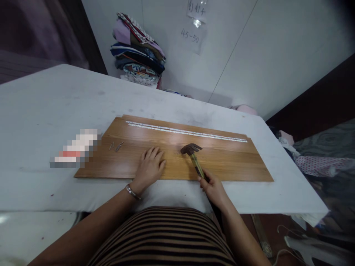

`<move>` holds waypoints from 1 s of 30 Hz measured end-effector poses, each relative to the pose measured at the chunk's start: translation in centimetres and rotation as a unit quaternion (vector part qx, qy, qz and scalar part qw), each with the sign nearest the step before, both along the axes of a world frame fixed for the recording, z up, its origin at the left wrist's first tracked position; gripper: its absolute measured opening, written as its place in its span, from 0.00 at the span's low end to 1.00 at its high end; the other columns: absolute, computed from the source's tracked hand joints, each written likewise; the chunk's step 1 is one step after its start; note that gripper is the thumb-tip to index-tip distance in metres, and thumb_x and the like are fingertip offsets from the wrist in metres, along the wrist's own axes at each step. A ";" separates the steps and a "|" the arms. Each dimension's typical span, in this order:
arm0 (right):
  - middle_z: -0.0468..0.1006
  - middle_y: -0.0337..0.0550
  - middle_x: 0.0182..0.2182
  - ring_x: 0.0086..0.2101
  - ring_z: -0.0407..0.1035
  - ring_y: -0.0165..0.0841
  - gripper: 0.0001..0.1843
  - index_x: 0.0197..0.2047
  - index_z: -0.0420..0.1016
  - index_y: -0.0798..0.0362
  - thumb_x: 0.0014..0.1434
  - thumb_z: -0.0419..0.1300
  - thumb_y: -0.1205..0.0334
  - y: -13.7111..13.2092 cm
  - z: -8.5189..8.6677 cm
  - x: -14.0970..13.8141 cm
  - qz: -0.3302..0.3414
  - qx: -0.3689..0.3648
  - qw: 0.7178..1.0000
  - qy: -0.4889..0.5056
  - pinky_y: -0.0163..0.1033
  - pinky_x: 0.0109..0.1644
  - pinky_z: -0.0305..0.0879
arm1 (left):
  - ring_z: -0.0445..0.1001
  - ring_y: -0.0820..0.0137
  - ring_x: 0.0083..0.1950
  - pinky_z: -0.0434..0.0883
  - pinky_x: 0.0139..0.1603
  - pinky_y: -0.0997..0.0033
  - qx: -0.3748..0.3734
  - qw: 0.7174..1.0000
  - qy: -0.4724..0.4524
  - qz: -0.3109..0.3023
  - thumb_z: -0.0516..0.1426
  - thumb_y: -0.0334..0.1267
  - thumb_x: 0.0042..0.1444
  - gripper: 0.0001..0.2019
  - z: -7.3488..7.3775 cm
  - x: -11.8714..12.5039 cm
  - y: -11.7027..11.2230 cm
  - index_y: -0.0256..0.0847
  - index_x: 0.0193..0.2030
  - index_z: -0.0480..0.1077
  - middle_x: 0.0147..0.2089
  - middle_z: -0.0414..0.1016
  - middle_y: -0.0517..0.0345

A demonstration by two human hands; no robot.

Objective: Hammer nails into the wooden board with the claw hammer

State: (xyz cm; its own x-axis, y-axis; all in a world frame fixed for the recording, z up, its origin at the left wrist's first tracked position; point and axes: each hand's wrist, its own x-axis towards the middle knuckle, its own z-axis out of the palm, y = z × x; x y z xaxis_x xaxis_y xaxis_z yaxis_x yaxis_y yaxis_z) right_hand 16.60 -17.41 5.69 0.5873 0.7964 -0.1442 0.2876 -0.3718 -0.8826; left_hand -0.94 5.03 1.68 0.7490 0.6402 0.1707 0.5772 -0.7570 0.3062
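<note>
Your R hand (212, 189) has its grip clamped on the yellow-handled claw hammer (192, 150), head at mid-span of the long brown wooden board (230, 162) on the white table (41, 111). L hand (149, 167) lies flat on the board, grip apart. Folded coloured fabrics (138, 51) are stacked by the white wall (277, 55).

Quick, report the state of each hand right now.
Left hand: open, palm flat on the wooden board.
Right hand: closed on the hammer, gripping the end of its handle.
</note>
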 end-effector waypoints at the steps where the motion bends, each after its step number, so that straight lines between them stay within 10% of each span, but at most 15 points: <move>1: 0.81 0.43 0.33 0.31 0.71 0.35 0.27 0.60 0.79 0.54 0.60 0.59 0.52 0.0 0.1 0.0 0.000 0.000 1.000 0.001 0.37 0.32 0.70 | 0.61 0.50 0.74 0.59 0.74 0.42 -0.001 1.000 -0.005 0.001 0.48 0.44 0.69 0.23 -0.1 0.0 0.0 0.40 0.63 0.73 0.71 0.68 0.43; 30: 0.79 0.41 0.31 0.29 0.68 0.34 0.24 0.56 0.81 0.54 0.60 0.60 0.54 0.2 -0.2 0.2 0.000 0.006 1.000 -0.009 0.37 0.32 0.69 | 0.61 0.50 0.74 0.59 0.75 0.42 -0.001 1.000 -0.004 0.000 0.47 0.44 0.69 0.24 -0.2 0.0 0.0 0.39 0.64 0.72 0.71 0.68 0.43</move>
State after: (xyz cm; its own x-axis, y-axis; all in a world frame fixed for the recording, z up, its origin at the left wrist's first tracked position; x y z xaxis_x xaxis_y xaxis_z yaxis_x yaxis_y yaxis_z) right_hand 16.84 -17.21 5.54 0.5897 0.7978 -0.1251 0.3027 -0.3620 -0.8817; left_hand -0.91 5.00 1.49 0.7479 0.6399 0.1763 0.5742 -0.7570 0.3118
